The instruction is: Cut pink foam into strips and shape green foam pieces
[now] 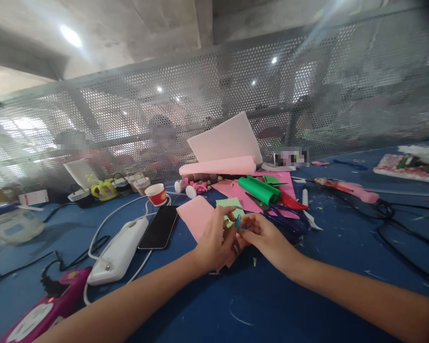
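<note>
My left hand and my right hand meet over the middle of the blue table, fingers bent and close together. A small teal piece stands between the fingertips, pinched by my right hand; its kind is too small to tell. My left fingers are curled just beside it, and what lies inside them is hidden. Light green paper shows just behind my fingers. Under and left of my left hand lies a light pink sheet.
A green roll, pink sheets and a red piece lie behind my hands. On the left are a phone, a white power strip, a paper cup and a magenta device. A pink-handled glue gun and black cables lie right.
</note>
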Demonstrator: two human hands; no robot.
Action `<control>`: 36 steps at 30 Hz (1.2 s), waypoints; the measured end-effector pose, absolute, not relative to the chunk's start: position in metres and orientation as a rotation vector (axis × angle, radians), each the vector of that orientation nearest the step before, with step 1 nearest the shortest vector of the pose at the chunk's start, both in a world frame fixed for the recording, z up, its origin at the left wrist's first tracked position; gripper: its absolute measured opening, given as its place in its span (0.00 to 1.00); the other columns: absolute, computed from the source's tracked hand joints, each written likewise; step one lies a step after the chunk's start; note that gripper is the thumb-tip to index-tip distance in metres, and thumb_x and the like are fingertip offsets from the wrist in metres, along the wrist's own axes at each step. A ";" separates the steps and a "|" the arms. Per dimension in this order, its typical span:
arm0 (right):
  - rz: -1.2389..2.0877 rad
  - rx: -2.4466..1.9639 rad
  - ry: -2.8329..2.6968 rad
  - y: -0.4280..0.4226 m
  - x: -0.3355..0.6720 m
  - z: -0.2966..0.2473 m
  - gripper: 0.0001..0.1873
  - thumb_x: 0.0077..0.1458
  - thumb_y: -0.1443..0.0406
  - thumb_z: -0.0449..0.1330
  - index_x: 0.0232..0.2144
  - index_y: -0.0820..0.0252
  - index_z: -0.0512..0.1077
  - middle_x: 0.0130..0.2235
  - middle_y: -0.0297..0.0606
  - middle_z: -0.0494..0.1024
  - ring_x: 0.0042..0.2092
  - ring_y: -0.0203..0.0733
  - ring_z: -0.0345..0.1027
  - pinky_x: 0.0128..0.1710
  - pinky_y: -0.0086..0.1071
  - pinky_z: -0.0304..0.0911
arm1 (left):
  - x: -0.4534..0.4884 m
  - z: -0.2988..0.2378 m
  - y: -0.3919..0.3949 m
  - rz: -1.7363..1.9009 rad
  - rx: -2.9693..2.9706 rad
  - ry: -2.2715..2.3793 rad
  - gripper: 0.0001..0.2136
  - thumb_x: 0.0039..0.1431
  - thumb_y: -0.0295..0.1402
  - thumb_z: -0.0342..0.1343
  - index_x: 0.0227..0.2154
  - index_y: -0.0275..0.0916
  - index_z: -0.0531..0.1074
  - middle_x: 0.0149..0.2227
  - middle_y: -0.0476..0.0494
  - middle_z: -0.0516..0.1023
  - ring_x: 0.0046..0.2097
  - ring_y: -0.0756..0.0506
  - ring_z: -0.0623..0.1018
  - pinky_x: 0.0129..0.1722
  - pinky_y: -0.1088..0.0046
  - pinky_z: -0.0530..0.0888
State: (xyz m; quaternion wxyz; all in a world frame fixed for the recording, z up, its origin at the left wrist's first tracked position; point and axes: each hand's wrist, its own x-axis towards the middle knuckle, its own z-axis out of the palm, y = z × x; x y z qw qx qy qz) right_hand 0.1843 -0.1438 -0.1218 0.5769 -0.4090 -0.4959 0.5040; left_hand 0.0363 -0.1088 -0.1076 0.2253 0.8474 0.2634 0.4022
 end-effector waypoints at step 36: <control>1.538 -0.625 -0.705 -0.121 0.227 -0.090 0.04 0.52 0.66 0.61 0.33 0.56 0.75 0.35 0.32 0.79 0.35 0.32 0.74 0.34 0.22 0.71 | 0.029 -0.085 -0.117 0.801 2.620 -0.050 0.36 0.45 0.39 0.64 0.57 0.37 0.57 0.52 0.28 0.69 0.53 0.36 0.71 0.51 0.58 0.69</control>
